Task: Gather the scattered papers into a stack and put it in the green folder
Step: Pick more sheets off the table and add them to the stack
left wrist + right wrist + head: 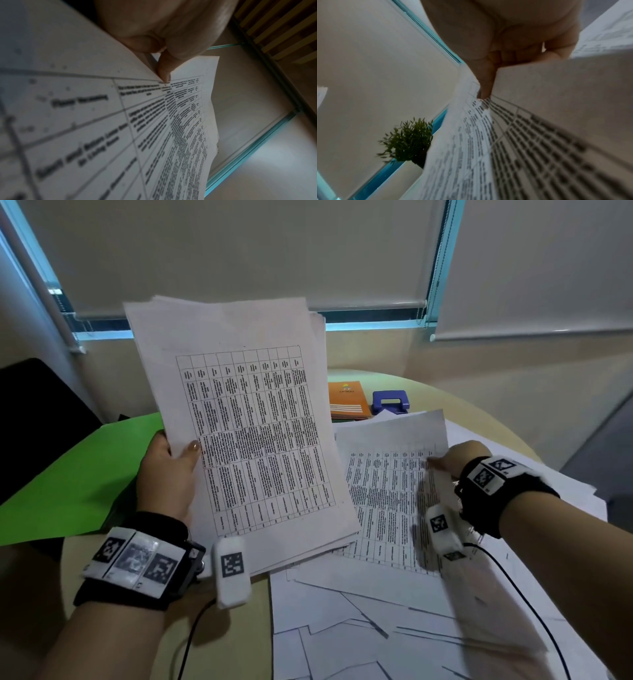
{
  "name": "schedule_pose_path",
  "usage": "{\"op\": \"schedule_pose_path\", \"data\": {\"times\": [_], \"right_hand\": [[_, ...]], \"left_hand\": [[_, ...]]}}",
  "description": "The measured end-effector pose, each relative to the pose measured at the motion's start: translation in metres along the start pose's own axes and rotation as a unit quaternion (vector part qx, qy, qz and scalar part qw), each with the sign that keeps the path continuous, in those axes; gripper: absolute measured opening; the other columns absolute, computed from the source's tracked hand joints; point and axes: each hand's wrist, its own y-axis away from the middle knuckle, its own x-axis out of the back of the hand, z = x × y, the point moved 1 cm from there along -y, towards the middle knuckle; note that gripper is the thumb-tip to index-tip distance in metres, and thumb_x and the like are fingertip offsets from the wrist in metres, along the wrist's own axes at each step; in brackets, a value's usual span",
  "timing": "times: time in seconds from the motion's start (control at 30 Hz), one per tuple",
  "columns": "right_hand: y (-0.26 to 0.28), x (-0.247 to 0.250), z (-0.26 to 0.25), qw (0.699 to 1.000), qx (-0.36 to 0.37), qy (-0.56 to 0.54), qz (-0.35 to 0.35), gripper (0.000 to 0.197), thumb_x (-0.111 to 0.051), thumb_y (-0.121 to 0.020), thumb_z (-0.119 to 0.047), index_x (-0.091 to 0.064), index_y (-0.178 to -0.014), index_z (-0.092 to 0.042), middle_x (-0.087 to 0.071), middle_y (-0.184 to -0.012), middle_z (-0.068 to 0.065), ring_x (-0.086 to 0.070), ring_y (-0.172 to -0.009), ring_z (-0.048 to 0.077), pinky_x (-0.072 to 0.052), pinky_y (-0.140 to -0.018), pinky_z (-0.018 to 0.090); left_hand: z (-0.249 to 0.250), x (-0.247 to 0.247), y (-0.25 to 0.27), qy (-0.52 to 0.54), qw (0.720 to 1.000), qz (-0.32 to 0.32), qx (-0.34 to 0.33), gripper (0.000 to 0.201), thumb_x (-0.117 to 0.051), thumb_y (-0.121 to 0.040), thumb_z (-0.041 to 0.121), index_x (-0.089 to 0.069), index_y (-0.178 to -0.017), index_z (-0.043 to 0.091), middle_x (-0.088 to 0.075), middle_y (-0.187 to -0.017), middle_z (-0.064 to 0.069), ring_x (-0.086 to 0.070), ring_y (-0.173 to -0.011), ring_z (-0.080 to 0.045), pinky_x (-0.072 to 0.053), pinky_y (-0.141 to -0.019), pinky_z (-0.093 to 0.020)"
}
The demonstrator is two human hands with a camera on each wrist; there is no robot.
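Left hand (168,474) grips the stack (246,422); right hand (455,460) pinches a sheet (387,491).

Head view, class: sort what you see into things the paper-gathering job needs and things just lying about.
Needed:
- stack, gripped by left hand
- sheet, pinched by right hand
- loose papers on the table
- green folder

Lying about:
- orange notebook
- blue hole punch
- plant

The head view looks down over the table (445,392); both wrist views look close along printed sheets.
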Motion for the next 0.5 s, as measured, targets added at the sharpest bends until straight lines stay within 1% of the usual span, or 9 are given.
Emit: {"op": "schedule_pose_path", "data": {"times": [0.07, 0.1, 0.17, 0.2, 0.23, 0.3, 0.33, 0.43, 0.5], "right_hand": [[0.0, -0.003, -0.006, 1.0, 0.022, -0.018, 0.007, 0.055, -0.044, -0.093, -0.053, -0.063, -0.108, -0.004, -0.063, -0.095, 0.009, -0.062, -0.1, 0.026, -0.04, -0.068, 0.023], [-0.001, -0.007, -0.008, 0.999, 0.026, -0.036, -0.005, 0.049, -0.048, -0.092, -0.05, -0.063, -0.105, -0.005, -0.062, -0.091, 0.007, -0.062, -0.1, 0.027, -0.04, -0.063, 0.023], [0.0, -0.011, -0.013, 0.996, 0.029, -0.079, -0.017, 0.042, -0.056, -0.088, -0.049, -0.058, -0.085, -0.007, -0.056, -0.073, 0.004, -0.06, -0.081, 0.026, -0.038, -0.054, 0.025], [-0.002, -0.013, -0.012, 0.997, 0.019, -0.068, -0.024, 0.047, -0.057, -0.087, -0.052, -0.056, -0.077, -0.005, -0.055, -0.07, 0.005, -0.059, -0.076, 0.025, -0.041, -0.057, 0.027], [-0.003, -0.014, -0.012, 0.998, 0.01, -0.051, -0.037, 0.048, -0.058, -0.085, -0.052, -0.057, -0.079, -0.004, -0.059, -0.076, 0.008, -0.061, -0.081, 0.026, -0.046, -0.067, 0.03], [-0.008, -0.015, -0.009, 0.998, -0.005, -0.038, -0.055, 0.048, -0.065, -0.083, -0.044, -0.061, -0.107, -0.002, -0.062, -0.105, 0.016, -0.059, -0.106, 0.029, -0.045, -0.086, 0.034], [-0.008, -0.016, -0.008, 0.997, -0.002, -0.045, -0.062, 0.053, -0.069, -0.082, -0.039, -0.058, -0.117, -0.001, -0.06, -0.111, 0.016, -0.057, -0.108, 0.029, -0.044, -0.089, 0.034], [-0.005, -0.016, -0.009, 0.996, -0.007, -0.036, -0.086, 0.061, -0.076, -0.075, -0.036, -0.058, -0.121, 0.0, -0.063, -0.112, 0.015, -0.059, -0.104, 0.03, -0.046, -0.093, 0.037], [-0.003, -0.019, -0.01, 0.994, -0.015, -0.048, -0.096, 0.059, -0.077, -0.075, -0.033, -0.059, -0.119, 0.001, -0.063, -0.118, 0.015, -0.059, -0.109, 0.03, -0.047, -0.096, 0.038]], "left_hand": [[-0.001, 0.003, -0.002, -0.001, 1.0, 0.002, -0.005, 0.013, -0.055, -0.092, 0.015, -0.058, -0.095, 0.027, -0.064, -0.092, 0.009, -0.062, -0.095, -0.023, -0.048, -0.094, -0.052], [-0.001, 0.004, -0.002, -0.003, 1.0, 0.003, -0.002, 0.015, -0.056, -0.092, 0.016, -0.058, -0.09, 0.031, -0.065, -0.092, 0.01, -0.063, -0.095, -0.023, -0.048, -0.094, -0.052], [-0.003, 0.008, -0.004, -0.004, 1.0, 0.004, 0.001, 0.018, -0.056, -0.091, 0.016, -0.059, -0.085, 0.033, -0.066, -0.092, 0.01, -0.063, -0.096, -0.025, -0.048, -0.094, -0.053], [-0.004, 0.009, -0.004, -0.003, 1.0, 0.006, 0.001, 0.017, -0.056, -0.091, 0.016, -0.059, -0.086, 0.033, -0.066, -0.094, 0.009, -0.064, -0.097, -0.025, -0.048, -0.094, -0.053], [-0.005, 0.01, -0.004, -0.001, 1.0, 0.007, 0.003, 0.016, -0.056, -0.091, 0.015, -0.059, -0.09, 0.031, -0.066, -0.095, 0.007, -0.064, -0.097, -0.025, -0.048, -0.094, -0.052], [-0.008, 0.01, -0.004, 0.001, 1.0, 0.007, 0.007, 0.014, -0.056, -0.092, 0.015, -0.058, -0.095, 0.028, -0.066, -0.095, 0.006, -0.064, -0.097, -0.025, -0.048, -0.094, -0.052], [-0.009, 0.01, -0.004, 0.0, 1.0, 0.006, 0.011, 0.014, -0.056, -0.092, 0.015, -0.058, -0.093, 0.03, -0.066, -0.094, 0.007, -0.064, -0.096, -0.025, -0.049, -0.093, -0.052], [-0.01, 0.006, -0.004, -0.002, 1.0, -0.004, 0.022, 0.016, -0.056, -0.092, 0.015, -0.059, -0.089, 0.031, -0.066, -0.094, 0.007, -0.063, -0.097, -0.024, -0.048, -0.094, -0.051], [-0.008, 0.001, -0.003, 0.002, 1.0, -0.012, 0.026, 0.016, -0.056, -0.093, 0.014, -0.06, -0.099, 0.028, -0.067, -0.1, 0.003, -0.063, -0.099, -0.024, -0.048, -0.095, -0.049]]}}
